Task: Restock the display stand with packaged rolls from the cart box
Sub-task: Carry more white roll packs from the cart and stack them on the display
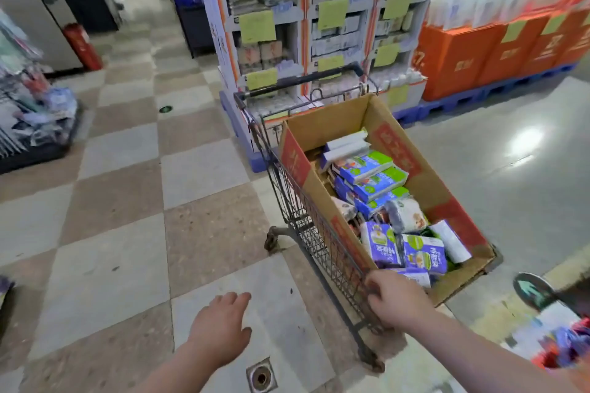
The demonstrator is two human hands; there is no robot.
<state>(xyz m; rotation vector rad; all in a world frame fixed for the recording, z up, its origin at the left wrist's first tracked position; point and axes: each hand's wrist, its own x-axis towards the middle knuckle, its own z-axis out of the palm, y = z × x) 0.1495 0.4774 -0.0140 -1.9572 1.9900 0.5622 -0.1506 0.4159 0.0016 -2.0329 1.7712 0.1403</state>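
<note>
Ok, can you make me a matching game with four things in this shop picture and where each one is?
Things:
1. fire extinguisher
2. cardboard box
3. left hand
4. right hand

Places:
A. gripping the edge of the cart
B. open above the floor tiles, holding nothing
C. by the grey wall
D. sitting inside the cart

Pairs: 1-C, 2-D, 3-B, 4-A.
</note>
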